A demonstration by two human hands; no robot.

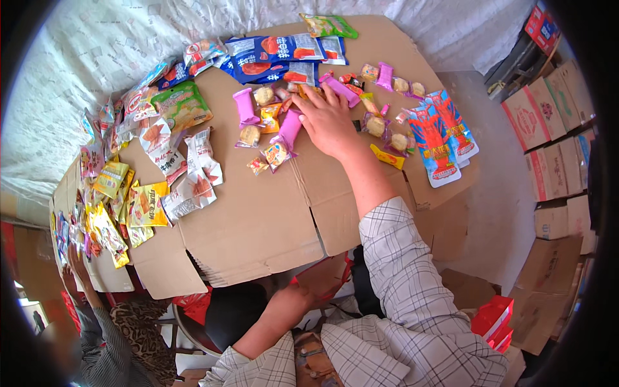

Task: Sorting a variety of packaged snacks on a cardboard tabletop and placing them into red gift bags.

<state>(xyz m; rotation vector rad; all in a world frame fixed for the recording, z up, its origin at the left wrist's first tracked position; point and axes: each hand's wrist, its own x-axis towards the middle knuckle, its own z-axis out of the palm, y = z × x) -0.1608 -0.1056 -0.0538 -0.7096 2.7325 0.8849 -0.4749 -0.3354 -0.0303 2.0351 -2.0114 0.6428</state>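
My right hand (325,126) reaches over the middle of the cardboard-covered table (251,226), fingers spread and bent down onto a cluster of small wrapped snacks. Near its fingertips are a purple-wrapped snack (340,89), a clear-wrapped round biscuit (264,96) and an orange packet (269,118). What the fingertips touch is partly hidden. Low in front of me, below the table edge, my left hand (290,307) is closed at the edge of a red bag (325,277); its fingertips are hard to make out.
Blue snack bags (274,58) lie at the far edge, blue-and-red packets (438,138) at the right. White packets (203,158) and yellow packets (149,203) crowd the left. Another person's hands (76,267) work at the left edge. Cardboard boxes (554,161) are stacked at right.
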